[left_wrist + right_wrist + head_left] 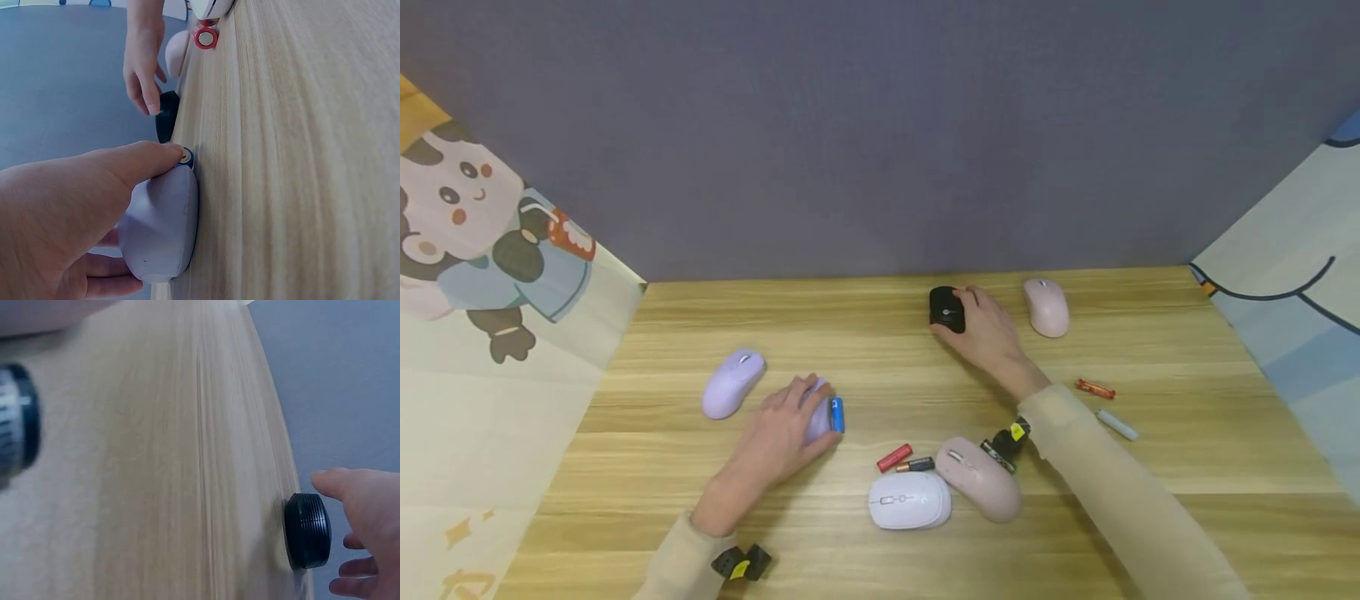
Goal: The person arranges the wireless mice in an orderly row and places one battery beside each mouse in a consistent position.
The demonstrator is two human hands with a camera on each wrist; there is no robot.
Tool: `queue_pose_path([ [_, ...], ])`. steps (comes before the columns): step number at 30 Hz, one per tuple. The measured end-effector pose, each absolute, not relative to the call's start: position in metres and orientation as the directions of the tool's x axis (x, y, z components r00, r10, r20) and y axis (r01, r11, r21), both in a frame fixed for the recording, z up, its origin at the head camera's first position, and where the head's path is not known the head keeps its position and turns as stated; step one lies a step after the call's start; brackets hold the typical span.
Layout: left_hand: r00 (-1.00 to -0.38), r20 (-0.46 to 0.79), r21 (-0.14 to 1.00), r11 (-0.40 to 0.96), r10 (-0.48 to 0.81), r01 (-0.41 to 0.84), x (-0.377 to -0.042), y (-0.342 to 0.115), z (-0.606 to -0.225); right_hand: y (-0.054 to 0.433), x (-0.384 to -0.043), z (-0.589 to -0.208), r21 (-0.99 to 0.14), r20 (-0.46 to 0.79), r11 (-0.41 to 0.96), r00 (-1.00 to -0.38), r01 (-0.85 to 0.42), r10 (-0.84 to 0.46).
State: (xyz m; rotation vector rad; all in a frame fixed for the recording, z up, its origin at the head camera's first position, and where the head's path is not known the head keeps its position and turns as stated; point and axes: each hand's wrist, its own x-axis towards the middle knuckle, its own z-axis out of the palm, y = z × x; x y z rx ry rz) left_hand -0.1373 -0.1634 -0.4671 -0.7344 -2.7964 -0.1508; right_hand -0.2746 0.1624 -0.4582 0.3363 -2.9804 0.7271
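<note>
My left hand (pixel 778 433) holds a light purple computer mouse (pixel 817 423) on the wooden table, with its fingers and thumb on opposite sides. A blue battery (pixel 837 415) lies along the mouse's right side. In the left wrist view, the thumb tip reaches this blue battery (pixel 186 156). Farther back, my right hand (pixel 988 329) is at the right side of a black computer mouse (pixel 946 310), overlapping its edge in the head view. Seen from the right wrist, the thumb and fingers are spread around the black mouse (pixel 307 531) without closing on it.
Another purple mouse (pixel 732 385) lies left, a pink mouse (pixel 1047 308) back right. A white mouse (pixel 910 502) and larger pink mouse (pixel 979 479) sit in front, near red (pixel 895 457), black-and-copper (pixel 915 465) and dark (pixel 998 457) batteries. Orange-red (pixel 1095 389) and pale (pixel 1117 425) batteries lie right.
</note>
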Motion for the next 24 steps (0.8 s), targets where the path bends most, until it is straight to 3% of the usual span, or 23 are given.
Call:
queue_pose_path([
  [24,-0.844,0.271,0.061,0.866,0.463,0.496,-0.137,-0.164,-0.467,0.175,-0.236,-0.455,-0.405,0.236,0.832,-0.922,-0.379,-0.306],
])
